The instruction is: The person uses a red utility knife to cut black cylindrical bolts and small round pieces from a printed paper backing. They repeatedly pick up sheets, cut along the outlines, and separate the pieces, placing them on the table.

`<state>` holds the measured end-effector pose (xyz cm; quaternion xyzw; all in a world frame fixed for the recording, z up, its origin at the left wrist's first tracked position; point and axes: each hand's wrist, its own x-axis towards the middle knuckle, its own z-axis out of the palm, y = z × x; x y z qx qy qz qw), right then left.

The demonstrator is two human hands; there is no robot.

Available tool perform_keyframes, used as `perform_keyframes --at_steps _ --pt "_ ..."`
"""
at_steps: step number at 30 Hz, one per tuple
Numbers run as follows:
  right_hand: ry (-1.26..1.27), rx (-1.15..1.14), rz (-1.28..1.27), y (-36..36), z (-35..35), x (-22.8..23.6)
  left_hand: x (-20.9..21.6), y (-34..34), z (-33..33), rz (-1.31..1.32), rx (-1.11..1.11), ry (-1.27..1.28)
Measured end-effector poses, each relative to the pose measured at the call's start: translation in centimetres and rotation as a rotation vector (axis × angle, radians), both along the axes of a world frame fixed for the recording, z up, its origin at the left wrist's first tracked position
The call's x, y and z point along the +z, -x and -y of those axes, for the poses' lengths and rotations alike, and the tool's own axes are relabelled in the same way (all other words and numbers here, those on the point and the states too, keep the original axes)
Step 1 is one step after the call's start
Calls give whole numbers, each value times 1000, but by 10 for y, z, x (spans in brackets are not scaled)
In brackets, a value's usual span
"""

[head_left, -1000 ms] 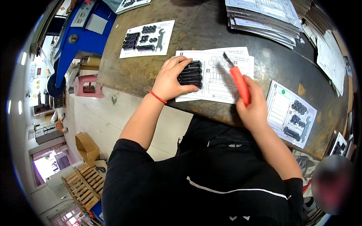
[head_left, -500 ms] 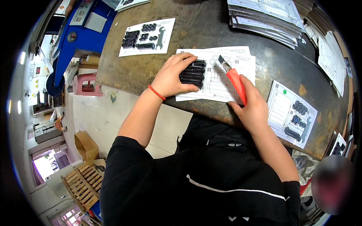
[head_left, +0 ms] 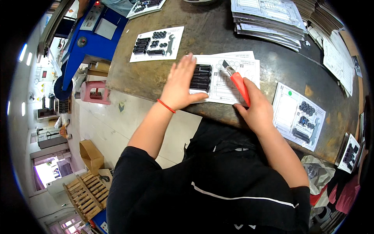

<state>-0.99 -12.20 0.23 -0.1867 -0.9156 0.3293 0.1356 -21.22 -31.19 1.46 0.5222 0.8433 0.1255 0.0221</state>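
A printed white card (head_left: 249, 74) lies near the table's front edge, with another sheet beneath it. On its left part several black bolts (head_left: 200, 77) lie side by side in a row. My left hand (head_left: 178, 86) is open at the left end of the bolts, its fingers stretched and its thumb apart along the card's near edge. In my right hand (head_left: 257, 105) is a red-handled utility knife (head_left: 240, 85), its blade out and pointing away over the card's outlines. My right thumb is by the card's near edge.
Left on the worn dark table (head_left: 218, 23) lies a finished-looking card with bolts, nuts and a wrench (head_left: 170, 45). Another packed card (head_left: 298, 117) is at the right. A tall stack of printed cards (head_left: 269, 19) stands at the back. A pink stool (head_left: 94, 93) is beside the table.
My left hand has come off the bolts a little to the left, its fingers straightening and spreading. My right hand keeps the knife over the card. The whole view has shifted slightly.
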Motion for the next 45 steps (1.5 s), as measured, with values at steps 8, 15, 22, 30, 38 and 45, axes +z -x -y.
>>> perform_keyframes --at_steps 8,15,22,30,38,45 --pt "31 7 0 -3 -4 3 -5 -4 3 37 106 -70" --pt "97 -6 12 -3 -5 1 -7 -21 7 -219 148 -168" --pt "330 -40 -28 -7 -14 2 -5 -26 -4 49 166 42" --pt "328 -587 -306 -119 -80 30 14 -135 -75 421 -202 -343" --pt "329 -864 -147 -234 -114 -10 -26 -225 -159 211 -505 18" --pt "502 -878 -230 -231 -72 1 -29 -183 -194 -9 -498 34"
